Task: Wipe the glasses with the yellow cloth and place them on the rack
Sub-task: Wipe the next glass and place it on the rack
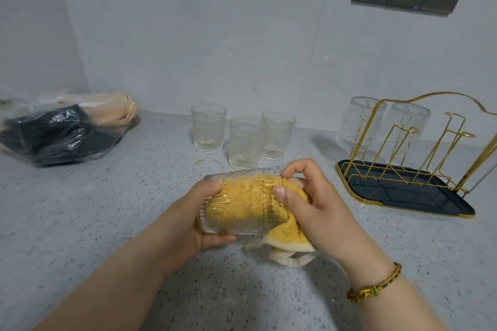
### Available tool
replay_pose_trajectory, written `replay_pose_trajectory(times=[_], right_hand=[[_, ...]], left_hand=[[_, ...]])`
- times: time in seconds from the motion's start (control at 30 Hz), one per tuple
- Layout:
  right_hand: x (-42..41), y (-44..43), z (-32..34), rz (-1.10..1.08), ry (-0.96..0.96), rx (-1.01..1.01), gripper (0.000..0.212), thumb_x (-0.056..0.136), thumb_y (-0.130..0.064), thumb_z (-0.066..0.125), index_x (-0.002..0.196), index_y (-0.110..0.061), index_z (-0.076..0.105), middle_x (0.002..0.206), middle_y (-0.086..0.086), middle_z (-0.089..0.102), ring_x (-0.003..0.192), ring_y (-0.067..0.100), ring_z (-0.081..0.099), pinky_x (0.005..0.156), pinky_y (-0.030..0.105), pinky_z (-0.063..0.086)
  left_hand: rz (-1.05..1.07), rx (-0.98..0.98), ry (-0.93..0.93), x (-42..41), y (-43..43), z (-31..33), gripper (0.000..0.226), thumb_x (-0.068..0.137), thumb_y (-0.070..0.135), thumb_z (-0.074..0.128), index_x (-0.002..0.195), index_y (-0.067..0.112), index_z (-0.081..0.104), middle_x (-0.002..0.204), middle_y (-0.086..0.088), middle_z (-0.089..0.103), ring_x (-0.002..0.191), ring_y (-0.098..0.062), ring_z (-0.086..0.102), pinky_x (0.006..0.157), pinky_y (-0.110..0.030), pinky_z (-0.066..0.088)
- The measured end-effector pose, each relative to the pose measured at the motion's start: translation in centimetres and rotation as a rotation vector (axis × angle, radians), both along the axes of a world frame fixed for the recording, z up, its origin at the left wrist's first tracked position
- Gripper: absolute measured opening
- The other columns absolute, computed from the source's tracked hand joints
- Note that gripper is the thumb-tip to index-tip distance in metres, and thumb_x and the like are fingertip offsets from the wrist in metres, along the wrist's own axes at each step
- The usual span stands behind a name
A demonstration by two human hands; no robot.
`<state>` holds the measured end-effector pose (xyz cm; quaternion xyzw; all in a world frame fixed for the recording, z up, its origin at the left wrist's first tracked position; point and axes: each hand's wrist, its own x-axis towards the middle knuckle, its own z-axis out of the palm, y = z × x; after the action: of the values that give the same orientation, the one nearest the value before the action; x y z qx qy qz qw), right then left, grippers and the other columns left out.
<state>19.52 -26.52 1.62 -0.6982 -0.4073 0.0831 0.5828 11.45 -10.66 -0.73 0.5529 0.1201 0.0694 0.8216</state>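
The speckled grey worktop meets the wall at its back edge. Near the middle of that edge three clear ribbed glasses stand upright: the left glass, the middle glass set a little forward, and the right glass just beside it. A crumpled plastic bag of dark things lies in the back left corner. A dark gold-rimmed tray sits towards the right edge.

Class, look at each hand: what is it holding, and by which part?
The left hand grips the glass around its base end, sideways. The right hand grips the yellow cloth at the glass's mouth, part of it pushed inside.
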Motion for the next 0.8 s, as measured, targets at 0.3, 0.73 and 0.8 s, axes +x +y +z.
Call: replay_pose_trajectory(times=[0.3, 0.73, 0.8], right_hand=[[-1.3, 0.0, 0.4, 0.097, -0.043, -0.282, 0.101, 0.066, -0.025, 0.077, 0.117, -0.067, 0.0, 0.099, 0.0, 0.061, 0.065, 0.005, 0.062, 0.057, 0.02, 0.051], [-1.8, 1.0, -0.2, -0.065, 0.304, -0.032, 0.088, 0.069, -0.021, 0.073, 0.133, -0.047, 0.018, 0.129, -0.012, 0.045, 0.111, -0.005, 0.049, 0.09, 0.018, 0.045], [-2.5, 1.5, -0.4, -0.034, 0.103, -0.175, 0.096, 0.072, -0.02, 0.072, 0.128, -0.059, 0.004, 0.102, -0.013, 0.056, 0.077, -0.001, 0.063, 0.072, 0.023, 0.055]], left_hand=[[0.054, -0.022, 0.055, 0.0, -0.1, 0.0, 0.032, 0.069, 0.041, 0.057, 0.086, 0.013, 0.061, 0.064, -0.006, 0.067, 0.052, -0.017, 0.065, 0.04, -0.025, 0.053], [0.052, 0.339, -0.077, -0.1, 0.7, 0.0, 0.052, 0.057, 0.031, 0.08, 0.104, 0.029, 0.058, 0.09, 0.003, 0.071, 0.077, -0.013, 0.069, 0.059, -0.026, 0.056], [0.103, 0.253, 0.069, 0.2, 0.3, -0.2, 0.04, 0.074, 0.048, 0.063, 0.1, 0.018, 0.061, 0.091, -0.006, 0.067, 0.071, -0.018, 0.068, 0.052, -0.029, 0.056]])
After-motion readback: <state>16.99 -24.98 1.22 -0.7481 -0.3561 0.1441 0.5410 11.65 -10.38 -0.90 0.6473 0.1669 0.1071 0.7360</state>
